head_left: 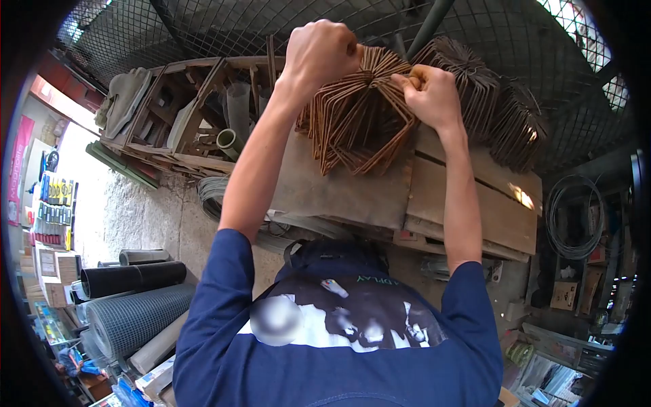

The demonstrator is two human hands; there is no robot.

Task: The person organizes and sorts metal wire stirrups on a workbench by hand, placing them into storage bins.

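Observation:
A fanned bundle of rusty bent-steel stirrups (325, 146) rests on the wooden table (339, 193), its rings gathered near the top. My left hand (320, 53) is closed in a fist above the bundle's upper left side; whatever it grips is hidden. On the other side, my right hand (432, 93) has its fingers curled and the thumb pressed against them, close to the gathered rings. Anything thin inside that pinch is too small to make out. Two darker bundles of stirrups (468, 85) stand behind my right hand.
A wire mesh wall (224, 27) rises behind the table. Wooden shelving (183, 112) with pipes and scraps stands at left. Mesh rolls (139, 315) lie on the floor at lower left. Coiled wire (575, 217) hangs at right.

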